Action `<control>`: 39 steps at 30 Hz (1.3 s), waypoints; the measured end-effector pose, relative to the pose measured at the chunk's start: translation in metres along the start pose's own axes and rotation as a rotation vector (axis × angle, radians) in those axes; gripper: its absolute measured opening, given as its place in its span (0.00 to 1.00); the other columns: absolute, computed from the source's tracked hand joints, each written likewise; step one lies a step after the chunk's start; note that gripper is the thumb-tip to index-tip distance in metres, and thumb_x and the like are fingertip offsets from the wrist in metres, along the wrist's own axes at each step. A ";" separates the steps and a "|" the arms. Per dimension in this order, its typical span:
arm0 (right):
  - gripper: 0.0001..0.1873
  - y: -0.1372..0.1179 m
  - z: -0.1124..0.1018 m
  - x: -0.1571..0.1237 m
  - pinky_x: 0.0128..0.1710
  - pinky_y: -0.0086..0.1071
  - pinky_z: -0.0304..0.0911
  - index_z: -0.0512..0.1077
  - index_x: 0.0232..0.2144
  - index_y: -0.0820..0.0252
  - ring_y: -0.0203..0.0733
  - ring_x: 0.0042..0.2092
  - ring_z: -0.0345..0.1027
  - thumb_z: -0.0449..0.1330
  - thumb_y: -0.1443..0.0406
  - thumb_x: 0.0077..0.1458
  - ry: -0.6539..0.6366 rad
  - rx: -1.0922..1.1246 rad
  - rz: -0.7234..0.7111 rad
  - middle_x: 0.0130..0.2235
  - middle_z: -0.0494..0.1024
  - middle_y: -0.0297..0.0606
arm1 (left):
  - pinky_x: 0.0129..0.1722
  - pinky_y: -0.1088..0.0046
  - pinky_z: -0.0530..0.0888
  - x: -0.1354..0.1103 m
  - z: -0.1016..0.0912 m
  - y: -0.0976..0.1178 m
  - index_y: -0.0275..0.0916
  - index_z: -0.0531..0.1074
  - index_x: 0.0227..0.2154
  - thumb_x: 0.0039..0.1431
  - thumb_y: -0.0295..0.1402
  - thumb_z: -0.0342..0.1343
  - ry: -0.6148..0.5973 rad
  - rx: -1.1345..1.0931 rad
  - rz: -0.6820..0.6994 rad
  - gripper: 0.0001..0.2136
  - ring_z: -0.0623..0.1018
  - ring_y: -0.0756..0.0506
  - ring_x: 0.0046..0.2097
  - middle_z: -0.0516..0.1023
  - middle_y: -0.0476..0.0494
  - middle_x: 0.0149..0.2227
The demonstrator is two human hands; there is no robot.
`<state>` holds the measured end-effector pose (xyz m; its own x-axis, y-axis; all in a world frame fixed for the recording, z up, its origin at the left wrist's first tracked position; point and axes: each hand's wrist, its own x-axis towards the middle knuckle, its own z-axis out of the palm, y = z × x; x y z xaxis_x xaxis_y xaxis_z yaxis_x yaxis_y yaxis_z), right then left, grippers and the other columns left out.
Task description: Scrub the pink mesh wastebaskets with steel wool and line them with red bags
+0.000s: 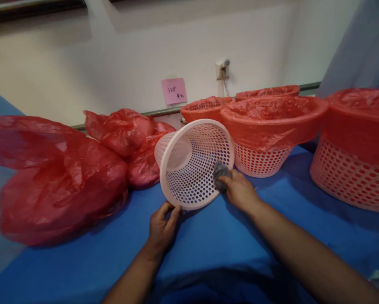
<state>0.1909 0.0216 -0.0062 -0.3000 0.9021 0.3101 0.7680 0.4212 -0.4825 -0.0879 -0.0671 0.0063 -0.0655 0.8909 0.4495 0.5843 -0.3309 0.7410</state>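
Note:
A white perforated plastic basket [167, 179] lies tipped on its side on the blue-covered surface, its mouth towards me. My left hand [164, 223] pinches the lower rim of the basket between thumb and fingers. In my right hand [241, 190] is a crumpled grey cloth [221, 175], held at the right inner edge of the basket's mouth. The fingers of my right hand are closed around the cloth and partly hidden by it.
Tied red plastic bags [62, 185] bulge on the left. To the right stand several white baskets lined with red bags, the nearest being a large basket [350, 173]. Behind are a wall with a pink note [174, 91] and a socket [222, 71]. Blue cloth [214, 240] covers the surface.

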 end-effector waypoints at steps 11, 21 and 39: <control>0.31 0.004 0.004 0.005 0.60 0.43 0.66 0.76 0.60 0.51 0.50 0.57 0.70 0.60 0.77 0.56 0.013 0.149 -0.022 0.58 0.73 0.44 | 0.34 0.73 0.77 -0.004 -0.006 -0.004 0.40 0.74 0.27 0.66 0.43 0.59 0.204 -0.062 -0.007 0.14 0.78 0.48 0.28 0.80 0.49 0.26; 0.34 -0.024 0.016 -0.008 0.58 0.35 0.68 0.76 0.58 0.46 0.42 0.53 0.72 0.62 0.77 0.52 -0.280 0.346 -0.329 0.53 0.74 0.37 | 0.43 0.66 0.82 0.005 0.006 -0.004 0.39 0.83 0.40 0.66 0.42 0.57 -0.300 0.015 -0.042 0.14 0.86 0.41 0.40 0.88 0.42 0.39; 0.33 -0.036 0.019 -0.012 0.57 0.36 0.68 0.75 0.60 0.48 0.42 0.53 0.72 0.64 0.76 0.54 -0.329 0.425 -0.414 0.55 0.75 0.39 | 0.40 0.67 0.82 0.005 0.001 -0.002 0.39 0.84 0.37 0.64 0.44 0.58 -0.192 0.075 -0.023 0.15 0.86 0.40 0.37 0.89 0.42 0.38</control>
<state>0.1555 -0.0023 -0.0079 -0.7295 0.6120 0.3055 0.2840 0.6773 -0.6787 -0.0891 -0.0617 0.0066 0.0720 0.9434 0.3238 0.6435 -0.2920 0.7076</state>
